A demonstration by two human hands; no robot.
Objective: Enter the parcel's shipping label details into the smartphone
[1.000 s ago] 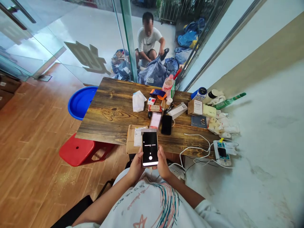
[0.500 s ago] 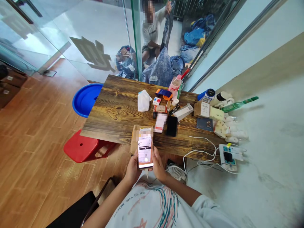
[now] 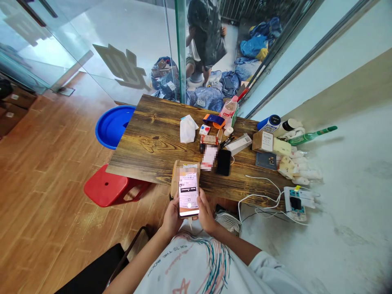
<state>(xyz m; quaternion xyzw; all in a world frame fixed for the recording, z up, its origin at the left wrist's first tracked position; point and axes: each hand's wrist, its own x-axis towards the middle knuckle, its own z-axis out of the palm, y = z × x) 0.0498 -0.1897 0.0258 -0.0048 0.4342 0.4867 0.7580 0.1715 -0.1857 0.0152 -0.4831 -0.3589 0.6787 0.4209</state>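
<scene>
A smartphone (image 3: pixel 189 196) with a lit screen is held upright between both my hands, just off the table's near edge. My left hand (image 3: pixel 171 214) is closed around its left side, and my right hand (image 3: pixel 206 211) grips its right side. Behind the phone shows a brown cardboard parcel (image 3: pixel 175 176) with a label near its top, partly hidden by the phone. To the right of the parcel lie a blurred white and red slip (image 3: pixel 209 158) and a dark phone (image 3: pixel 223 162).
The wooden table (image 3: pixel 128 159) also bears a white tissue pack (image 3: pixel 188 130), a pink bottle (image 3: pixel 229 109), and a small box (image 3: pixel 262 141). White cables run to a power strip (image 3: pixel 295 204). Left are a red stool (image 3: pixel 107 185) and blue stool (image 3: pixel 112 126). Beyond glass, a person (image 3: pixel 196 53) handles a dark bag.
The person beyond the glass has risen from a crouch and now holds a black plastic bag up. My view has shifted slightly; my hands still hold the phone.
</scene>
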